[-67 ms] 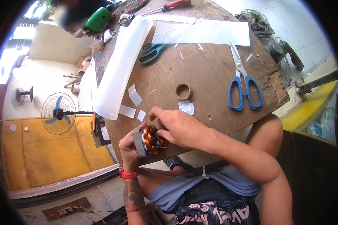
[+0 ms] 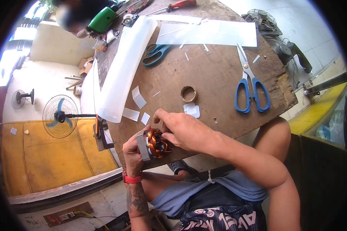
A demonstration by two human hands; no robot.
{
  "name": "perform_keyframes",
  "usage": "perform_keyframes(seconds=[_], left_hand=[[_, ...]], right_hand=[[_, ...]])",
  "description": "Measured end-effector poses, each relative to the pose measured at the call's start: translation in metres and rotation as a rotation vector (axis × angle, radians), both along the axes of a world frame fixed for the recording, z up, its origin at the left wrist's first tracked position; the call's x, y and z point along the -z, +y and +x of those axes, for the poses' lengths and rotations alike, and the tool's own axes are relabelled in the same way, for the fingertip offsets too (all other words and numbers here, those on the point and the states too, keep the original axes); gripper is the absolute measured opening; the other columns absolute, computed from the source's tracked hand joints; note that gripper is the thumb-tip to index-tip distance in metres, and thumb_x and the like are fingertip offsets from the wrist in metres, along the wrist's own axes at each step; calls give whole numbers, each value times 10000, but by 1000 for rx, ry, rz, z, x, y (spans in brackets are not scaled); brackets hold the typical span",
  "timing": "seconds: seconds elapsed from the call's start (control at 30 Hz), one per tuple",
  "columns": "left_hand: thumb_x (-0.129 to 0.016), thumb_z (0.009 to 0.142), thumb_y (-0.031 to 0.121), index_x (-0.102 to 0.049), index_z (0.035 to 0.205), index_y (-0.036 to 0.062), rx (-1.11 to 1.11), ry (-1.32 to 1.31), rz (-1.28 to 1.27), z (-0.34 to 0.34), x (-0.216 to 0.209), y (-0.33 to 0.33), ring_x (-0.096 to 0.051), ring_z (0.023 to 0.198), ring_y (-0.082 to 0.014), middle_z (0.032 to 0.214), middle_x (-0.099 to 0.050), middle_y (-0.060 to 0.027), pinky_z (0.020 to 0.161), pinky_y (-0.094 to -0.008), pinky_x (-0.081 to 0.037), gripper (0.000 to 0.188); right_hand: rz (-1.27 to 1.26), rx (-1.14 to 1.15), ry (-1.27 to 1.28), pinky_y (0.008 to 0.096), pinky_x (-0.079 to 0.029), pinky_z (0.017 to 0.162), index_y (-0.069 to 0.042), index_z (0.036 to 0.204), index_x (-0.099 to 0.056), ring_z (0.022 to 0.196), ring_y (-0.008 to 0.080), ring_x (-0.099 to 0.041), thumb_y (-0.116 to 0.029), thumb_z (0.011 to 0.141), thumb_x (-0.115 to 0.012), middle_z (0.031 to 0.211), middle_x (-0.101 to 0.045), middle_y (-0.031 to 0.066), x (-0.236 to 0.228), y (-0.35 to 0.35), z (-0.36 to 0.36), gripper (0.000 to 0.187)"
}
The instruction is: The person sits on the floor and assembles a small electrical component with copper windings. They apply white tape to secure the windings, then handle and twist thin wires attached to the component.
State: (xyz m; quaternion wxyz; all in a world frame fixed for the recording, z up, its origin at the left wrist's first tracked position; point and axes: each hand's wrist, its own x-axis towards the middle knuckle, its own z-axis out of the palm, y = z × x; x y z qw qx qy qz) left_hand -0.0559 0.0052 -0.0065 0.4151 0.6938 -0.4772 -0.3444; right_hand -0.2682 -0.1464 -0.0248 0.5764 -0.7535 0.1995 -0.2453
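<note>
A motor stator (image 2: 144, 145) with a grey metal core and orange copper windings is tilted on its side at the table's near edge. My left hand (image 2: 132, 154), with a red watch on its wrist, is wrapped round the core from the left. From the right, my right hand (image 2: 181, 129) reaches over with bent fingers, its thumb pressed against the copper coils; some fingertips are hidden behind the stator. Just beyond it on the table lie small cut white sheet pieces (image 2: 138, 98) and a brown tape roll (image 2: 188, 94).
Blue-handled scissors (image 2: 252, 92) lie at the right, and teal-handled scissors (image 2: 155, 57) beside a rolled translucent sheet (image 2: 127, 71). A flat white sheet (image 2: 219, 32) and red screwdriver (image 2: 181, 4) are farther back. Another person's hand (image 2: 82, 34) is near a green motor housing (image 2: 103, 20).
</note>
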Motion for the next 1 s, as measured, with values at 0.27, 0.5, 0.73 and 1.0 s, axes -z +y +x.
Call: perform_keyframes(seconds=[0.27, 0.5, 0.73, 1.0], left_hand=[[-865, 827, 67, -687, 1353, -52, 72, -74, -78, 5, 8, -7, -746, 1060, -190, 1197, -774, -147, 958, -339, -596, 568], [-934, 749, 104, -774, 1230, -19, 78, -70, -14, 3, 2, -8, -721, 1199, -279, 1374, -700, -223, 1033, -381, -566, 521], [-907, 776, 86, -772, 1232, -13, 66, -38, -12, 3, 2, -7, -712, 1212, -273, 1385, -696, -213, 1039, -379, -560, 486], [-880, 790, 42, -760, 1241, -29, 75, -57, -131, 0, 8, -6, -707, 1210, -249, 1395, -690, -208, 1026, -366, -561, 471]], right_hand=[[-58, -13, 59, 520, -562, 855, -7, 1265, -506, 1002, 463, -704, -75, 911, -705, 1003, -722, 249, -1, -5, 6, 412], [-81, -38, 73, 531, -560, 864, 7, 1246, -501, 1026, 480, -692, -97, 890, -708, 1043, -709, 272, -4, -6, 7, 425], [-183, -165, 372, 528, -570, 824, 18, 1234, -526, 955, 461, -727, -114, 845, -750, 962, -742, 237, -25, -23, 28, 468], [21, -57, -33, 475, -576, 885, 38, 1215, -583, 989, 411, -723, -93, 900, -674, 1029, -721, 248, -10, -11, -7, 353]])
